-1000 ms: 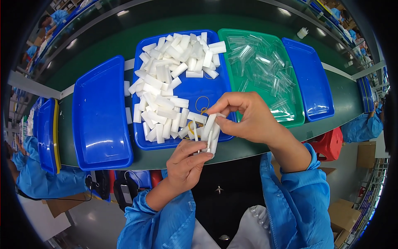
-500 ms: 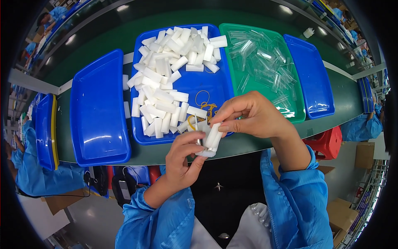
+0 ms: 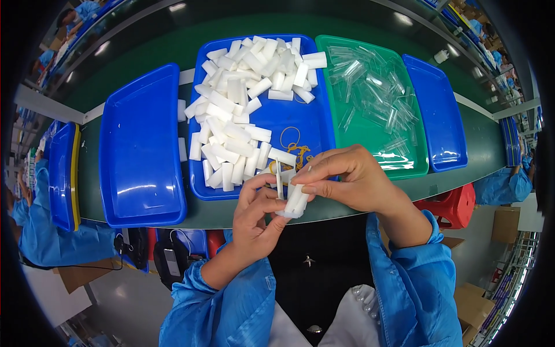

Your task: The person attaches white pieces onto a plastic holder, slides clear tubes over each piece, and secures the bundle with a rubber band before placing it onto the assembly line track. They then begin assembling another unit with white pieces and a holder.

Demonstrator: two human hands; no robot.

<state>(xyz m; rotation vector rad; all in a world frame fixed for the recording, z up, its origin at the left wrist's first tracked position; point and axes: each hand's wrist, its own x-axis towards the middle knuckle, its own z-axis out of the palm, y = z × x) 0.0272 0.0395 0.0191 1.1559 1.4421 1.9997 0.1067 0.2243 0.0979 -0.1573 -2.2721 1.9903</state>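
Observation:
My left hand (image 3: 258, 217) is closed around the lower end of a white block (image 3: 298, 199) at the table's front edge. A thin, silvery upright strip (image 3: 279, 179) rises beside the block from between the left fingers; its exact kind I cannot make out. At the block's upper end, my right hand (image 3: 350, 179) pinches with thumb and forefinger, and the fingertips hide that end. Just beyond both hands lies a blue tray (image 3: 277, 124) with a heap of white blocks (image 3: 231, 104) and several yellow rubber bands (image 3: 298, 153).
Right of the middle tray, a green tray (image 3: 341, 136) holds clear plastic pieces (image 3: 373, 87). Blue trays stand at the left (image 3: 141, 156) and right (image 3: 436, 115). A red stool (image 3: 451, 205) is below the table's right side. Other people in blue sleeves (image 3: 503, 186) sit at both sides.
The view has shifted slightly, so the trays appear a little to the right. Both hands keep their hold on the white block; the silvery strip now stands out more clearly beside it.

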